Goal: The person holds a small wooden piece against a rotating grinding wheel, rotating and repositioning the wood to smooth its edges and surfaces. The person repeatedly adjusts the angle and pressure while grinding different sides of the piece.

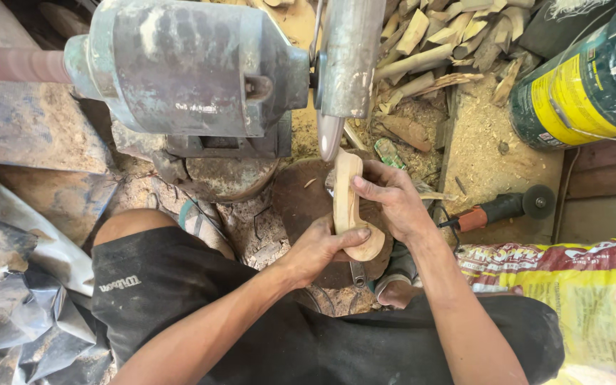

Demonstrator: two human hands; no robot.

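While we look down from the head camera, we see both hands clamped on a pale wooden spoon blank (348,207) held upright in front of a bench grinder. The left hand (319,249) is closed around the rounded lower end of the blank, thumb lying across its face. The right hand (392,199) grips the blank's upper half from the right side, fingers curled over its edge. The top end of the blank touches, or sits just under, the lower rim of the grinding wheel (331,135), which hangs below a grey metal guard (351,57). We cannot tell whether the wheel is turning.

The grinder's motor housing (187,68) fills the upper left, mounted on a round base (226,175) that stands on the sawdust-covered floor (486,135). Beyond the wheel, at the top edge, lies a heap of rough wooden offcuts (450,36). Near the right hand, an angle grinder (507,207) with an orange collar lies on the floor. A green and yellow drum (582,85) sits in the upper right corner, and a yellow printed sack (586,299) in the lower right. Black shorts (180,299) cover the person's knees below.
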